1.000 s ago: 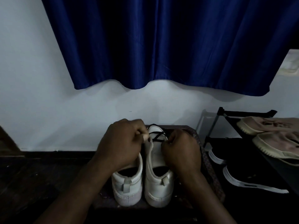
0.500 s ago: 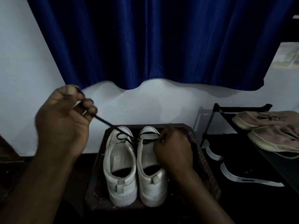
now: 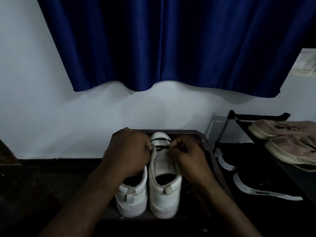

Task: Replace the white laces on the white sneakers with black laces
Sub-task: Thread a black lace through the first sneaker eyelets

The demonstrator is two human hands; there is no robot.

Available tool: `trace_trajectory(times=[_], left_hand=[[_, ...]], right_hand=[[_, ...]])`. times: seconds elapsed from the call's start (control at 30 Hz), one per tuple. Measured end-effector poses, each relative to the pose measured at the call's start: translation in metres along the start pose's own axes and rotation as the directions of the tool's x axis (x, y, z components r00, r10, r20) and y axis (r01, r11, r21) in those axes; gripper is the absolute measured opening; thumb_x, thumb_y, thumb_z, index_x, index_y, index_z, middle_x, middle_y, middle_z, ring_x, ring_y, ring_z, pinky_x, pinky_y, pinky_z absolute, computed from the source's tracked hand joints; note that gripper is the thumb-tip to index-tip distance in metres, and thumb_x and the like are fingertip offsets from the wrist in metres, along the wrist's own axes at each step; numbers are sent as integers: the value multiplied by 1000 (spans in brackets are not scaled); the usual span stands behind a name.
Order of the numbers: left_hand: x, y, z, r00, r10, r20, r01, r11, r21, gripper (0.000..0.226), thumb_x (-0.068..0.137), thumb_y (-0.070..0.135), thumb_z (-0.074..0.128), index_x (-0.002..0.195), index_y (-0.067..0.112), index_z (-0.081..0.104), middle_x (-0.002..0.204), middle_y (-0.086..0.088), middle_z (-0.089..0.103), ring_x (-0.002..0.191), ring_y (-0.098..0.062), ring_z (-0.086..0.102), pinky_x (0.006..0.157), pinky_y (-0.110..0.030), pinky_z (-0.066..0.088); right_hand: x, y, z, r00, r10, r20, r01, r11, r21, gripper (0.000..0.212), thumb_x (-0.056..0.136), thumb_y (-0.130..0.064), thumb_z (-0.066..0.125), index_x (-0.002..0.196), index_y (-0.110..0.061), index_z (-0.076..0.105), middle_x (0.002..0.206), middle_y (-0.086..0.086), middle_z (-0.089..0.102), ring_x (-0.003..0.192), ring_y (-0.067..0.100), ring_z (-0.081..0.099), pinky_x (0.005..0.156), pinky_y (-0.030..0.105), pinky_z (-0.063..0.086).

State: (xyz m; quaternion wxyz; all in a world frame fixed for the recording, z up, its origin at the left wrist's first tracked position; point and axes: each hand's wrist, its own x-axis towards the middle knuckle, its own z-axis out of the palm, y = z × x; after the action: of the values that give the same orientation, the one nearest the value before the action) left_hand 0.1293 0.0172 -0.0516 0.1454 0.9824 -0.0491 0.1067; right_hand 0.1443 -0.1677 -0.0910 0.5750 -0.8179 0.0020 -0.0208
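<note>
Two white sneakers stand side by side, heels toward me, on a dark low stand [image 3: 196, 132]. The right sneaker [image 3: 165, 189] has a black lace [image 3: 160, 140] crossed over its front eyelets. My left hand [image 3: 128, 153] lies over the front of the left sneaker [image 3: 132, 197] and pinches the black lace at the right sneaker's left edge. My right hand [image 3: 187, 154] pinches the lace at the same sneaker's right edge. The left sneaker's lacing is hidden under my left hand.
A black shoe rack [image 3: 229, 132] stands at the right, with two beige shoes [image 3: 290, 139] on top and black shoes with white soles [image 3: 256, 185] below. A blue curtain [image 3: 162, 43] hangs over the white wall behind. The floor is dark.
My left hand, raised high to the left pulling the black lace taut half a second ago, has come back down to the right sneaker's left edge. My right hand stayed at the sneaker.
</note>
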Motion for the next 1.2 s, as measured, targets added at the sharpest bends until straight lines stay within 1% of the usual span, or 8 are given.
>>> trace_trajectory(times=[0.27, 0.4, 0.53, 0.6, 0.67, 0.8, 1.07, 1.2], left_hand=[[-1, 3, -7, 990, -94, -109, 42, 912, -408, 20, 90, 27, 71, 72, 33, 74, 76, 11, 71, 82, -8, 61, 81, -30, 49], [-7, 20, -43, 966, -152, -207, -141, 362, -921, 17, 91, 16, 66, 78, 21, 76, 83, 4, 76, 73, -9, 60, 73, -28, 45], [-12, 12, -72, 938, -162, -308, -325, -93, -941, 17, 100, 18, 50, 90, 21, 64, 96, 1, 75, 75, -9, 56, 67, -26, 41], [-13, 10, -70, 954, -182, -237, -227, 76, -971, 16, 102, 17, 48, 90, 21, 58, 80, 4, 72, 65, -10, 51, 59, -22, 39], [-10, 7, -55, 961, -223, -165, -43, 467, -883, 19, 103, 17, 55, 87, 25, 60, 63, 7, 63, 54, -8, 47, 49, -18, 35], [-9, -3, -26, 998, -59, -30, 46, 947, -318, 24, 87, 35, 74, 105, 38, 59, 81, 12, 70, 75, -7, 66, 72, -30, 53], [2, 3, -9, 998, 50, 35, -50, 999, 10, 17, 89, 38, 57, 75, 32, 64, 80, 8, 55, 90, -22, 62, 77, -36, 47], [3, 8, -15, 975, -107, -194, -8, 859, -513, 29, 97, 34, 66, 69, 26, 71, 73, 9, 67, 71, 0, 60, 71, -26, 42]], right_hand=[[5, 4, -6, 986, -24, -162, -13, 974, -226, 16, 77, -25, 72, 68, -17, 62, 61, -6, 68, 60, 6, 62, 54, 26, 42], [6, 6, -5, 981, -66, -184, 13, 960, -279, 18, 76, -32, 71, 68, -18, 61, 61, -6, 67, 65, 10, 64, 57, 27, 43], [9, 8, -3, 982, -77, -172, 26, 959, -283, 19, 75, -37, 70, 68, -20, 62, 64, -7, 67, 67, 11, 64, 59, 28, 47], [8, 8, -4, 982, -73, -173, 25, 965, -260, 18, 75, -35, 70, 69, -19, 62, 65, -6, 67, 68, 12, 65, 61, 30, 49], [6, 7, -4, 986, -55, -159, 17, 973, -232, 16, 75, -30, 70, 70, -17, 62, 65, -4, 68, 68, 13, 64, 61, 31, 49], [3, 5, -2, 989, -51, -140, 22, 979, -201, 14, 75, -26, 69, 69, -17, 60, 63, -3, 68, 66, 15, 64, 63, 34, 50], [2, 3, -4, 991, -44, -126, 19, 981, -192, 13, 74, -28, 67, 70, -17, 61, 66, -4, 68, 68, 13, 64, 63, 33, 49], [4, 4, -6, 985, -58, -165, 23, 979, -204, 17, 65, -38, 59, 65, -21, 59, 62, -6, 66, 66, 14, 64, 61, 32, 50]])
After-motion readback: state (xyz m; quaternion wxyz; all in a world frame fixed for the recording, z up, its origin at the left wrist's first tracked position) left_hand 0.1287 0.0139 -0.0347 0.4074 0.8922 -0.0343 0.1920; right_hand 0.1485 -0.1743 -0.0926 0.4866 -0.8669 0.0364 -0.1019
